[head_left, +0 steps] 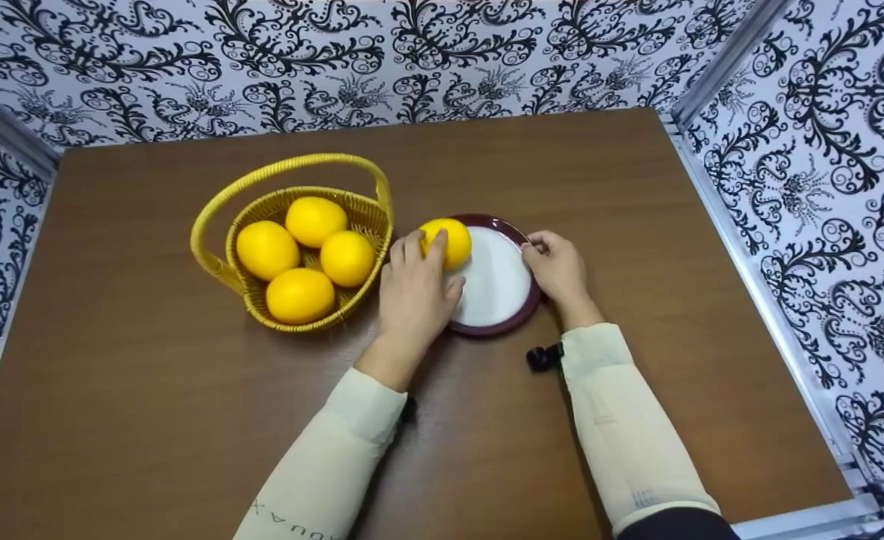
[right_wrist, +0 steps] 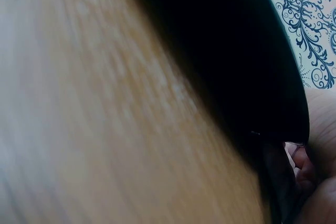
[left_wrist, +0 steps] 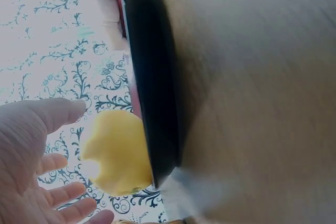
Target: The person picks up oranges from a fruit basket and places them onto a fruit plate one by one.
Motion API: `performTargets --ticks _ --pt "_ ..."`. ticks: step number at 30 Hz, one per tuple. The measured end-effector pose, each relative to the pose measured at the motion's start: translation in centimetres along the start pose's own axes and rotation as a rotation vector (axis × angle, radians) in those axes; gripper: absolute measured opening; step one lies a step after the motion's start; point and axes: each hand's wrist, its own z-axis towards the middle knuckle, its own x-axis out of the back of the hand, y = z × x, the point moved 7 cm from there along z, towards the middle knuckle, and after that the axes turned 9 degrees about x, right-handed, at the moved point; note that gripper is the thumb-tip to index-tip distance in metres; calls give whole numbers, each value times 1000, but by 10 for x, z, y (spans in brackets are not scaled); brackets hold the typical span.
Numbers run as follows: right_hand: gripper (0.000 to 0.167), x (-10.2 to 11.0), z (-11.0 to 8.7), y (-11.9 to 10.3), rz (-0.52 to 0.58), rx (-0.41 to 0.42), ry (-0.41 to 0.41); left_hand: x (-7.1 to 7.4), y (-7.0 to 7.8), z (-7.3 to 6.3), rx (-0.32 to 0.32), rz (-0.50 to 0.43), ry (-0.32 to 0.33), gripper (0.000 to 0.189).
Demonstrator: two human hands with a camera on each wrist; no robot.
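On the maroon-rimmed white plate [head_left: 494, 285] sits a round, bright-yellow fruit [head_left: 455, 246].

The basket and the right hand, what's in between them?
In the head view, the left hand, one yellow fruit and the plate lie between the basket and the right hand.

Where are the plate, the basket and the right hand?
Plate [head_left: 497, 282], head view: its bare white middle.
Basket [head_left: 368, 215], head view: its inner wall.
Right hand [head_left: 560, 271], head view: back of the hand.
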Motion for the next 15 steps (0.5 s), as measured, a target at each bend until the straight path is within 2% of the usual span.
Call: performTargets --ticks 7,15 --pt "27 0 0 1 8 -13 -10 13 -4 1 6 -1 26 70" --pt "27 0 1 0 14 -4 -14 31 -18 7 53 -66 46 69"
